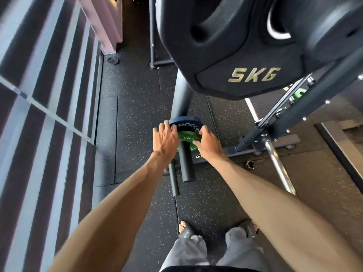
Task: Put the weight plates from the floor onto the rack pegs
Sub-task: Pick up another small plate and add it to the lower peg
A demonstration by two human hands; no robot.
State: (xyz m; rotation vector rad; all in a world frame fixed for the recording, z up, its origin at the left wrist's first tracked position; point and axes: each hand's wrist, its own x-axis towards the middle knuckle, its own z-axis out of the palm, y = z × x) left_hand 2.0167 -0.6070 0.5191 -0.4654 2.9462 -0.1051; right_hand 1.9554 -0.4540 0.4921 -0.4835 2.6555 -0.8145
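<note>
Head | left hand point(166, 139), right hand point(208, 143) touch green plate point(186, 138) | on peg point(187, 163)

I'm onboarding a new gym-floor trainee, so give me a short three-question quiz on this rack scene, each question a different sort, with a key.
1. True or false: the green plate sits on the same peg as the blue plate, nearer the peg's free end.
2. Multiple choice: the big black plate overhead is marked A) 5KG, B) 10KG, C) 20KG.
3. Short answer: is the left hand or the right hand nearer the thin bare peg?

Key: 1 true; 2 A; 3 left hand.
</note>
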